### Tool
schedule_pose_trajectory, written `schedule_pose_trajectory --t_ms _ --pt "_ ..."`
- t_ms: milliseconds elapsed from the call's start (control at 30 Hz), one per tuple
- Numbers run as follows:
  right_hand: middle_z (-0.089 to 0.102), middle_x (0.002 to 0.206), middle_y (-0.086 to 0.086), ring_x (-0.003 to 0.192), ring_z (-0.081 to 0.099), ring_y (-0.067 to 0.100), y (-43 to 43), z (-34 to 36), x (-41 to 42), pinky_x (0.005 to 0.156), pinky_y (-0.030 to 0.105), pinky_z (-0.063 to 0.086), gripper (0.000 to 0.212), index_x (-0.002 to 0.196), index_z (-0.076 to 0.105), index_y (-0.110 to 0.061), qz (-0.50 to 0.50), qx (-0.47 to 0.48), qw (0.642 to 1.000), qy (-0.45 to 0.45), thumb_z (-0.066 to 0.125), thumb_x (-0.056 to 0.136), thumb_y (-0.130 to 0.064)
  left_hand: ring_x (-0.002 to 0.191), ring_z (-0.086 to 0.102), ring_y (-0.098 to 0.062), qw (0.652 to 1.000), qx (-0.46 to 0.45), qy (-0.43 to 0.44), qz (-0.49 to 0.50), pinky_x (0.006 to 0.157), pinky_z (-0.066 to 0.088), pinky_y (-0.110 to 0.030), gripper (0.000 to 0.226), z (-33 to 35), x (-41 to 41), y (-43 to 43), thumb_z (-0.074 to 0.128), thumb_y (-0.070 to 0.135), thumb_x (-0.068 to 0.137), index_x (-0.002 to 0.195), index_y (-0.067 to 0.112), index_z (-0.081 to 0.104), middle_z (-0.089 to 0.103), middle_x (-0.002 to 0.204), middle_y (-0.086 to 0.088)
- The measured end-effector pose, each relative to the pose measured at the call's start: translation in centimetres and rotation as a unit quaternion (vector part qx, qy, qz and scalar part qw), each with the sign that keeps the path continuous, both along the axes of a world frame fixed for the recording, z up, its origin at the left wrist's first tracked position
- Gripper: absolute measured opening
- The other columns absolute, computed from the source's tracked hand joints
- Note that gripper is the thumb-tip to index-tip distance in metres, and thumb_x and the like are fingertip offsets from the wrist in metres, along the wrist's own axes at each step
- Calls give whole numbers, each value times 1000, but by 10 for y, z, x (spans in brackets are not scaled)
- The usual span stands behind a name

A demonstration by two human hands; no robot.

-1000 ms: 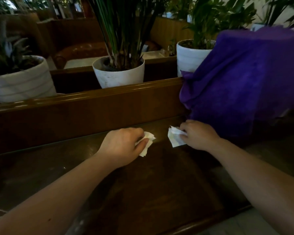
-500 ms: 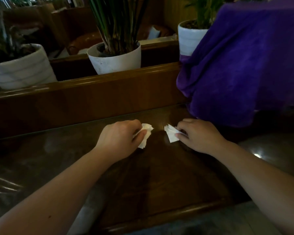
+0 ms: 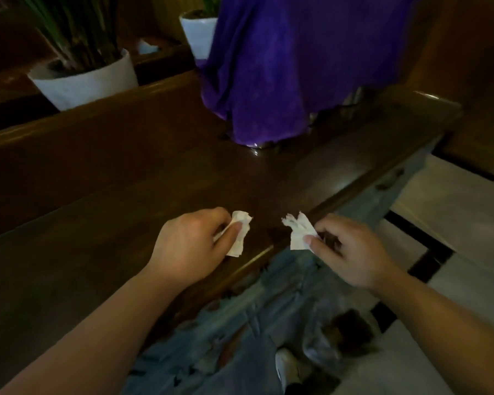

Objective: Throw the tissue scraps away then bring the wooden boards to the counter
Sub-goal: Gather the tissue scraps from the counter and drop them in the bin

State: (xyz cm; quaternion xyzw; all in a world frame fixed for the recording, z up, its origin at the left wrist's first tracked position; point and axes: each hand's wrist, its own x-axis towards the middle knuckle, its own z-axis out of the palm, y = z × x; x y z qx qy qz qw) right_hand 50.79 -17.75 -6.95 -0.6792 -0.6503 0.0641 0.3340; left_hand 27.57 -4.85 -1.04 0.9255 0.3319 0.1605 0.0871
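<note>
Your left hand [image 3: 191,246] pinches one scrap [image 3: 240,233] just above the tabletop [image 3: 126,195], near its front edge. Your right hand [image 3: 351,252] pinches the other scrap [image 3: 300,233], already past that edge, over your jeans [image 3: 240,323]. No bin or boards are visible. The floor [image 3: 454,223] to the right is open; the purple cloth [image 3: 291,61] stands behind.

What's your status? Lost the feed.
Left hand pinching a scrap. Right hand pinching another scrap. No bin or boards in view.
</note>
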Motion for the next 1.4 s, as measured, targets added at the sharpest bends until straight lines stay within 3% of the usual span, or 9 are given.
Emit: schedule_pose_trajectory --t_ms 267,433,600,833,967,1067,1167,1300,1400 --pt "54 58 -9 62 56 2 -129 -49 21 54 11 40 21 74 61 -19 -190 -66 971 131 65 88 -34 46 51 -17 990 15 -44 -135 40 32 -27 34 -51 60 -72 43 48 89 72 21 57 48 54 7" --pt "52 57 -2 53 51 10 -168 -82 47 51 15 37 21 73 58 -18 -227 -103 951 183 64 88 -32 53 57 -22 986 -14 -16 -165 42 23 -26 32 -87 99 -104 48 45 90 72 21 56 59 58 1" --pt "59 68 16 63 58 28 -194 -140 83 59 31 41 23 78 61 -9 -236 -172 921 258 63 89 -30 61 63 -29 989 -72 18 -130 50 36 -30 33 -154 136 -126 46 45 92 78 17 58 65 64 -8" --pt "61 65 -5 57 58 -10 -217 -236 150 51 3 39 15 78 60 -10 -291 -229 861 350 62 91 -19 73 61 -35 973 -217 76 -9 63 44 -36 29 -290 183 -160 41 37 95 80 15 51 58 71 -12" --pt "60 48 -22 50 58 -7 -221 -310 177 48 6 39 26 67 53 -19 -301 -257 837 379 63 89 -12 78 63 -31 950 -285 108 61 63 38 -30 19 -365 211 -176 49 32 95 89 15 54 68 83 -12" --pt "64 62 -9 61 62 5 -216 -385 195 54 17 42 10 81 61 -15 -320 -275 820 387 64 89 -20 82 64 -30 934 -323 117 96 71 50 -35 16 -435 235 -179 50 34 94 86 20 51 70 88 -11" --pt "59 72 -3 64 57 7 -202 -458 208 46 7 40 12 89 60 -11 -359 -276 793 408 63 90 -23 84 65 -29 916 -357 117 138 77 53 -37 16 -504 258 -179 53 33 92 82 21 52 70 88 -10" --pt "61 76 -1 70 59 11 -180 -552 212 55 20 39 10 82 59 -17 -385 -277 761 442 64 89 -23 91 63 -26 916 -340 139 161 76 45 -30 24 -591 282 -175 49 34 93 96 13 61 68 94 -7" --pt "70 88 6 82 68 17 -175 -608 205 69 34 56 15 96 64 -11 -367 -306 746 464 65 88 -23 88 63 -24 912 -350 158 146 79 51 -35 26 -641 294 -179 46 36 94 102 17 60 66 93 -4"
